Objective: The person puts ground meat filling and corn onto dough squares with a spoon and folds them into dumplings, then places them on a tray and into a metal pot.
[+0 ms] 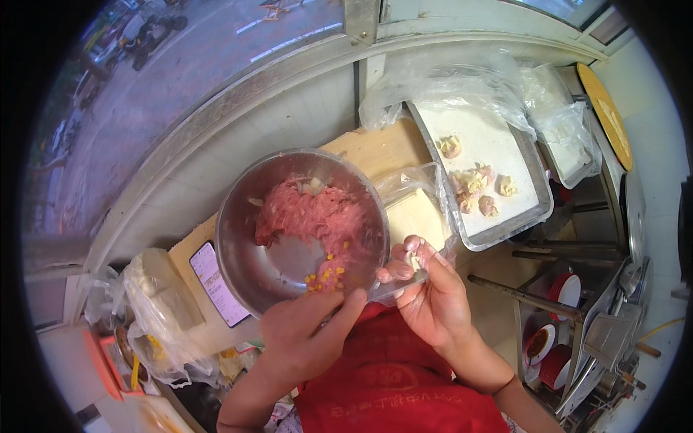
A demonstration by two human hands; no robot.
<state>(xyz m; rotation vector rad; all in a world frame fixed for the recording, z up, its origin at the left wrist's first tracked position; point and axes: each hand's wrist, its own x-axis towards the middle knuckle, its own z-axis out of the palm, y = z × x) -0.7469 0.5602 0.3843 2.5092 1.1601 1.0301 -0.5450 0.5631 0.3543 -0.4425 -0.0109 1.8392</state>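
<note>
A steel mixing bowl holds pink minced meat, with yellow corn kernels by its near side. My left hand is at the bowl's near rim, back upward. Its fingertips are partly hidden, so I cannot tell whether it grips something. To the right of the bowl, my right hand has its fingers curled around a small pale wonton. Just beyond that hand, a stack of square dough wrappers lies in a clear plastic bag.
A metal tray at the right bears several filled wontons. Plastic sheeting covers its far end. Left of the bowl lie a phone and a plastic-wrapped block. A rack with red bowls stands lower right.
</note>
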